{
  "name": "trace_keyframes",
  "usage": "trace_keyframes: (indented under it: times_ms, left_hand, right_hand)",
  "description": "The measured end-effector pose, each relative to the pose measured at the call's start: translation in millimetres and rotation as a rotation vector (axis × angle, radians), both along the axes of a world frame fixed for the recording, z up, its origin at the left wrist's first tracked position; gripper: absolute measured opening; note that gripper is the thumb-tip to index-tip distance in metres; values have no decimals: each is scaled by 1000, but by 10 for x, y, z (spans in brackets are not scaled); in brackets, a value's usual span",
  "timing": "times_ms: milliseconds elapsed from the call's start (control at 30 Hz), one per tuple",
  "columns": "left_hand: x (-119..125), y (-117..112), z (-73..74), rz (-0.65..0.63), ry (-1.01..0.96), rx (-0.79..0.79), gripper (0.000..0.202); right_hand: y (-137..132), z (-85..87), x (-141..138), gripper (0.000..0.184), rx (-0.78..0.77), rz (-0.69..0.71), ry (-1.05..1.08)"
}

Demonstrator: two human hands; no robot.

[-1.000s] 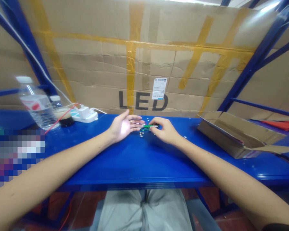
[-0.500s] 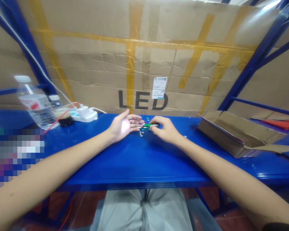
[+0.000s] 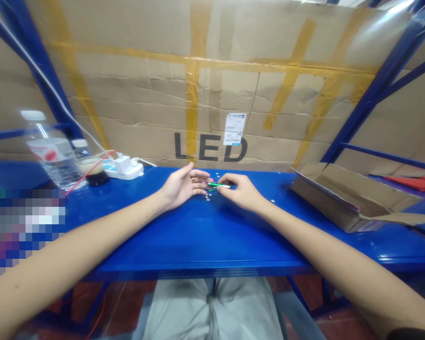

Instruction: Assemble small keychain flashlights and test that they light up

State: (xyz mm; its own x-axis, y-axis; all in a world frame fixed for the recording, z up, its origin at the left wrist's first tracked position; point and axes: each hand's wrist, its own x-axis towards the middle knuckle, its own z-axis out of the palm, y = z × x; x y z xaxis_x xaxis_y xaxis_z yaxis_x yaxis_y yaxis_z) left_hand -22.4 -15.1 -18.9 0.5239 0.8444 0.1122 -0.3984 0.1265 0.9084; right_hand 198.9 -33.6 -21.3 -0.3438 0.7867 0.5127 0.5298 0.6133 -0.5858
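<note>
Over the blue table point(image 3: 205, 241), my right hand point(image 3: 243, 190) pinches a slim green stick with silvery ends point(image 3: 220, 185), like a small flashlight. Its left end points at my left hand point(image 3: 180, 188), which is open, palm turned toward it and fingers stretched out. Whether the left fingertips touch the stick is hard to tell. Small silvery discs point(image 3: 208, 198) lie on the table just below the fingers. Other small green and purple pieces partly show behind the fingers, too small to make out.
An open cardboard box point(image 3: 326, 200) stands at the right, with red material point(image 3: 411, 183) beyond it. At the left are a water bottle point(image 3: 55, 156), a small dark jar point(image 3: 95, 174) and a white power strip point(image 3: 127, 171). A large cardboard sheet point(image 3: 145, 104) closes the back.
The bright spot on my left palm is gone. The green stick has tilted slightly within my right fingers. Both hands stay in nearly the same place.
</note>
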Motion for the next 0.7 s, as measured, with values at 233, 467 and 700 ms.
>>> trace_keyframes:
  times_ms: [233,467,700]
  left_hand:
    - [11,2,-11,-39,-37,-22,57]
    - [2,2,14,-38,-44,-50,62]
    - [9,-15,24,-36,-42,-55,64]
  right_hand:
    - [-11,4,-2,12,79,-26,-18]
    - [-27,31,5,8,135,-39,-28]
    - [-17,34,10,10,131,-21,-34]
